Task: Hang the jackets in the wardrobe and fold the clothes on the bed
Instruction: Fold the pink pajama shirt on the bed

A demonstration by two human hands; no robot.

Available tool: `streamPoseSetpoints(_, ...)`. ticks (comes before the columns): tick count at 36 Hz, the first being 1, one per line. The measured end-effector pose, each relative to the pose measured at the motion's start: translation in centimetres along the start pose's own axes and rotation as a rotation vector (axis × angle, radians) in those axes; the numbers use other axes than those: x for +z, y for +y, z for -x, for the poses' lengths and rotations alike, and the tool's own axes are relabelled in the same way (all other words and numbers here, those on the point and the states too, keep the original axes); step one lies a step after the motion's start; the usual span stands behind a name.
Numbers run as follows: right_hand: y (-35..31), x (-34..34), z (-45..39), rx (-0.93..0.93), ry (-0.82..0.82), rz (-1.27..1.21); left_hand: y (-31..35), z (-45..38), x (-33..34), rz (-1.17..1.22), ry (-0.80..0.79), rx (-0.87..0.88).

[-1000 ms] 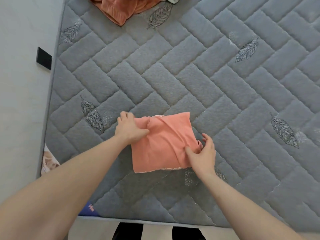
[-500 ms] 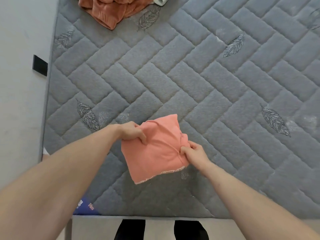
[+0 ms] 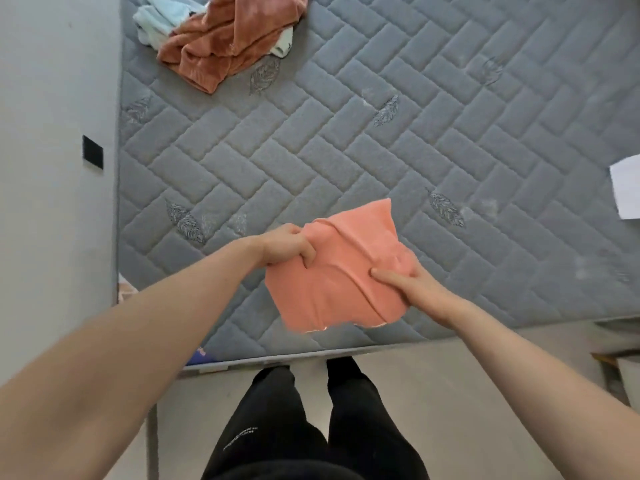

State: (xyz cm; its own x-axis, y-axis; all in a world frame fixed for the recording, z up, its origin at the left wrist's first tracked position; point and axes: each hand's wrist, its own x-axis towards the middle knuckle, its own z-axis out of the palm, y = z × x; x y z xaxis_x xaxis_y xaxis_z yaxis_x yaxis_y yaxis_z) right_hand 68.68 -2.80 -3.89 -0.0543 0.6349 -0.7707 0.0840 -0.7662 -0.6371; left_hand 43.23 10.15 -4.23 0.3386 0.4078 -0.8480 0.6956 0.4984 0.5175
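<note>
A folded salmon-pink garment (image 3: 341, 271) is held just above the near edge of the grey quilted mattress (image 3: 346, 150). My left hand (image 3: 287, 247) grips its left upper edge with curled fingers. My right hand (image 3: 408, 289) holds its right side, thumb on top and fingers underneath. The cloth is bunched and creased between the two hands. A heap of unfolded clothes lies at the mattress's far left corner: a rust-orange velvety garment (image 3: 228, 39) over a pale blue one (image 3: 162, 15).
A white wall with a black socket plate (image 3: 92, 152) runs along the left of the bed. A white sheet-like item (image 3: 627, 188) lies at the right edge. My legs in black trousers (image 3: 311, 417) stand on the pale floor by the bed's foot.
Both hands closed on the pink garment and lifted it off the mattress toward me. The view pulled back, showing more of the clothes heap, the floor and my legs.
</note>
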Motion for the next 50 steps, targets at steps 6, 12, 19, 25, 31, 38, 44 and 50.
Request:
streamPoseSetpoints(6, -1.2, 0.0, 10.5, -0.003, 0.112, -0.199, 6.9, 5.5, 3.7, -0.116, -0.207, 0.155)
streamPoseSetpoints(12, 0.2, -0.6, 19.6, 0.025, 0.162, -0.424, 13.0, 11.1, 6.9, -0.266, -0.447, 0.251)
streamPoseSetpoints(19, 2.5, -1.7, 29.0, -0.224, 0.420, -0.648, 20.3, 16.5, 13.0, -0.343, -0.595, 0.430)
streamPoseSetpoints(25, 6.1, -4.6, 37.2, -0.387, 0.707, -0.834, 25.4, 20.0, 21.4, -0.071, -0.744, 0.628)
streamPoseSetpoints(31, 11.3, -9.5, 44.6, -0.575, 0.896, -0.981, 26.4, 23.5, 33.6, -0.109, -0.806, 0.624)
streamPoseSetpoints(38, 18.1, -14.4, 52.4, -0.599, 0.957, -1.021, 27.7, 26.1, 48.2, -0.100, -0.634, 0.755)
streamPoseSetpoints(44, 22.8, -17.8, 59.2, -0.673, 1.082, -1.029, 29.3, 28.1, 58.3, -0.105, -0.607, 0.823)
streamPoseSetpoints(50, 28.0, -20.8, 65.3, -0.720, 1.338, -1.127, 31.6, 31.2, 67.9, -0.216, -0.737, 0.817)
